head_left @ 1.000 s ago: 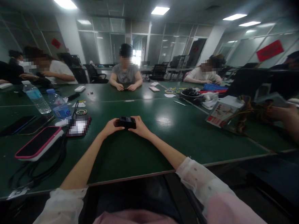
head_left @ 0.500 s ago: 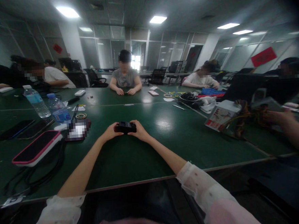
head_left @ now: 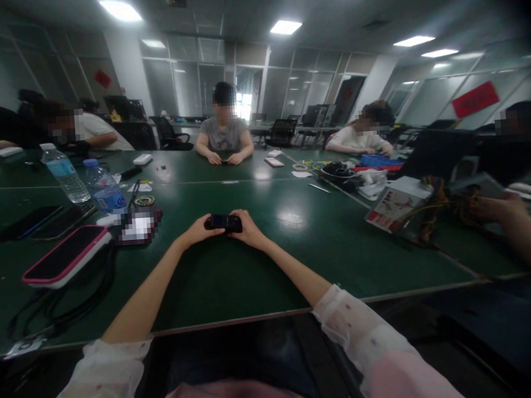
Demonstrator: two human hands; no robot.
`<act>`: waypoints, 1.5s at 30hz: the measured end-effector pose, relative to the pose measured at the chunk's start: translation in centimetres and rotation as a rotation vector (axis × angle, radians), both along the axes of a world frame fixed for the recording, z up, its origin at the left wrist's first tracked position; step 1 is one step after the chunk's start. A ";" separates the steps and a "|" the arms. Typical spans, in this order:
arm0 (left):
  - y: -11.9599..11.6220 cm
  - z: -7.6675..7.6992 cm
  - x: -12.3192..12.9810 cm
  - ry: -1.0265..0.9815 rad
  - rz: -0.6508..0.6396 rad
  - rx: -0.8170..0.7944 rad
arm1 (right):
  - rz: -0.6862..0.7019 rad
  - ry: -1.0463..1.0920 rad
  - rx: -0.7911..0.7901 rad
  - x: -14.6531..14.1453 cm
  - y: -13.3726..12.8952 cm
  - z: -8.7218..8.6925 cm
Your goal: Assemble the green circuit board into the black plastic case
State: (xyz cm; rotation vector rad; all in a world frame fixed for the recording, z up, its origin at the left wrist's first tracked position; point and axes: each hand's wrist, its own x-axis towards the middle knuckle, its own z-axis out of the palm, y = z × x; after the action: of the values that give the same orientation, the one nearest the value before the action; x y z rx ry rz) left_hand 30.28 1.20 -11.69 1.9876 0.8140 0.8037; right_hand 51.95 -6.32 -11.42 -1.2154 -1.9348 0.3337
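Two hands, the left hand (head_left: 197, 231) and right hand (head_left: 249, 229), clamp the black device (head_left: 224, 222), at the left's three o'clock, the right's nine.

One green table (head_left: 270, 259) bears two plastic bottles (head_left: 66, 176), two dark phones (head_left: 28, 223), one pink-rimmed device (head_left: 67, 255), one tape roll (head_left: 144, 201) and one pen-like stick (head_left: 320, 188). One small black device (head_left: 225, 222) is at center. Two bright red signs (head_left: 475, 99) and at least five ceiling lights (head_left: 286, 26) show in the room, where at least four other people (head_left: 224, 135) sit; blur and overlap at left prevent an exact head count.
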 end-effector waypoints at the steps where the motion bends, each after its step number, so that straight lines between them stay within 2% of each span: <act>1: 0.1 -0.1 0.0 -0.003 0.003 0.004 | 0.010 0.010 -0.006 0.0 0.0 -0.1; 7: 0.1 -0.1 -0.2 -0.012 0.017 0.031 | 0.032 0.151 -0.066 0.4 0.7 -0.4; 12: 0.0 0.1 -0.3 -0.074 0.020 -0.019 | 0.068 0.362 -0.253 0.6 1.0 -0.5; 16: -0.1 0.1 -0.4 -0.095 0.014 -0.036 | 0.047 0.400 -0.329 0.8 1.1 -0.4; 20: -0.1 0.2 -0.5 -0.061 0.030 -0.016 | 0.135 0.297 -0.317 0.8 0.7 0.3; 25: -0.3 0.5 -0.5 -0.036 -0.010 0.015 | 0.091 0.299 -0.321 0.6 0.3 1.0; 32: -0.3 0.6 -0.5 -0.029 -0.048 0.063 | 0.088 0.378 -0.326 0.4 0.4 0.7; 45: 0.4 -0.2 -0.4 -0.031 -0.058 0.118 | 0.098 0.429 -0.313 0.1 0.5 0.6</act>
State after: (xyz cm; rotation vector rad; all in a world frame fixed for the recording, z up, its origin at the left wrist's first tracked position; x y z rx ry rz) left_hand 29.86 1.65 -11.87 2.0872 0.7015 0.8641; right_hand 52.02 -5.83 -10.86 -1.1302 -1.6063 0.8995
